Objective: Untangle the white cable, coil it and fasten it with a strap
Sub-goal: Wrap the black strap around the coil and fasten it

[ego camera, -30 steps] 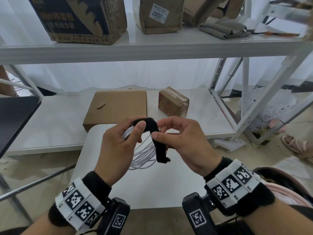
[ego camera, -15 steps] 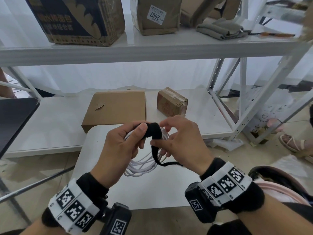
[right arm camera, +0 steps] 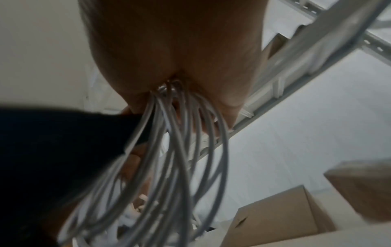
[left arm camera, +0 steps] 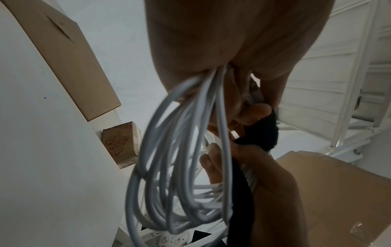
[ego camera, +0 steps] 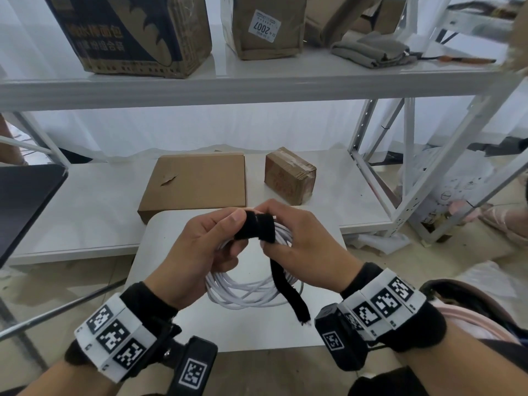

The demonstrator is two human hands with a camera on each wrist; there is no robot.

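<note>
The white cable [ego camera: 243,292] hangs as a coil of several loops above a small white table [ego camera: 257,332]. My left hand [ego camera: 200,247] grips the top of the coil, thumb pressed on the black strap [ego camera: 257,228] wrapped over the loops. My right hand [ego camera: 297,238] pinches the strap at the wrap, and the strap's loose tail [ego camera: 291,292] hangs down over the coil. In the left wrist view the cable loops [left arm camera: 175,167] drop from my palm beside the strap [left arm camera: 262,132]. In the right wrist view the cable loops [right arm camera: 180,158] hang blurred next to the dark strap [right arm camera: 63,142].
A flat cardboard box [ego camera: 197,181] and a small taped carton [ego camera: 290,174] lie on the low white shelf [ego camera: 85,218] behind the table. The upper shelf holds larger boxes [ego camera: 137,30] and folded cloth [ego camera: 371,51]. A white rack frame [ego camera: 411,172] stands at the right.
The strap has been wound further round the top of the coil; its tail, which stuck out to the right, now hangs down in front. Both hands have drawn closer together.
</note>
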